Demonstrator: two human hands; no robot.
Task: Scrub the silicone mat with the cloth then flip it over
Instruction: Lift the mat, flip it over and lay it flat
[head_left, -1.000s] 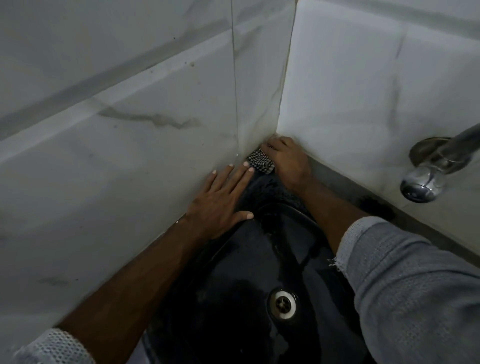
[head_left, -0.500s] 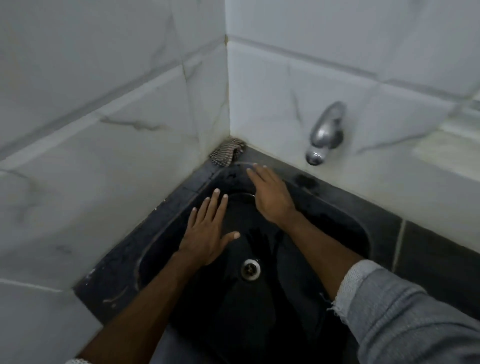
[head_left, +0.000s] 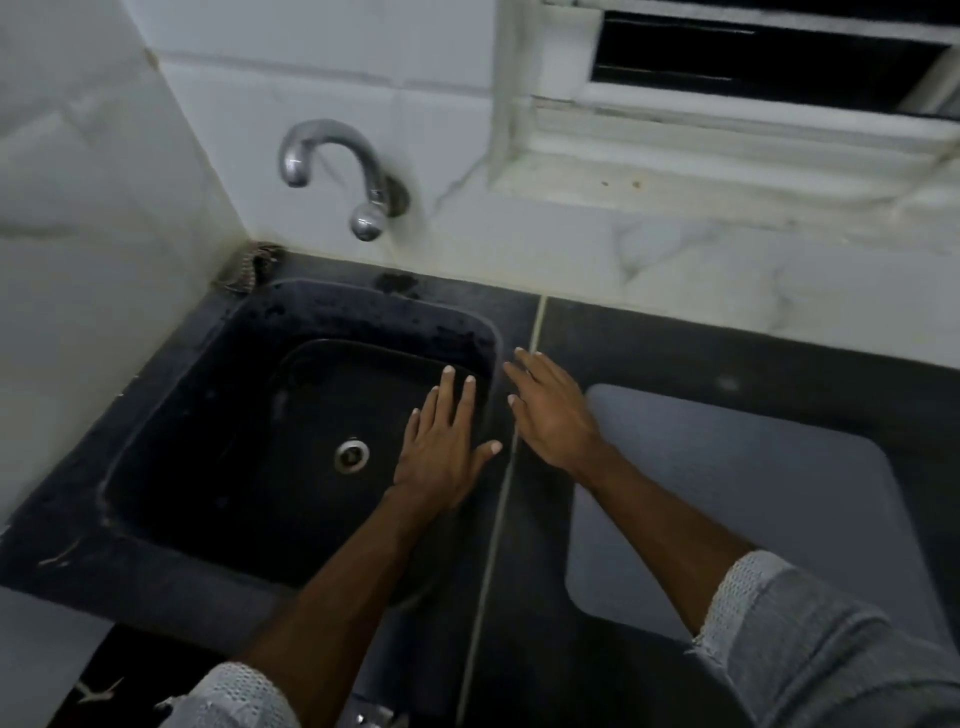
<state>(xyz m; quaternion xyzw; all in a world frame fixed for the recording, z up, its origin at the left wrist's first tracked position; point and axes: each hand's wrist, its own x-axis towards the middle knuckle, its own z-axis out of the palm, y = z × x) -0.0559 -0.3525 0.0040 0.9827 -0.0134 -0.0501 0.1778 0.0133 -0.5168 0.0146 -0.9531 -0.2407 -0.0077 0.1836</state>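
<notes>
Apparently the pale grey, round-cornered silicone mat (head_left: 753, 519) lies flat on the dark stone surface (head_left: 675, 343), just right of the black square sink (head_left: 291, 415), so the flip looks undone; whether it has been scrubbed I cannot tell. The checked cloth (head_left: 249, 267) sits bunched in the corner behind the sink, well apart from the mat. Both the left hand (head_left: 441, 447) and right hand (head_left: 550, 410) have straight, spread fingers (head_left: 448, 387), holding nothing, at the sink's right rim.

Black sink (head_left: 171, 431) with steel drain (head_left: 352, 456) — tap (head_left: 332, 171) above, window (head_left: 753, 67) beyond.
</notes>
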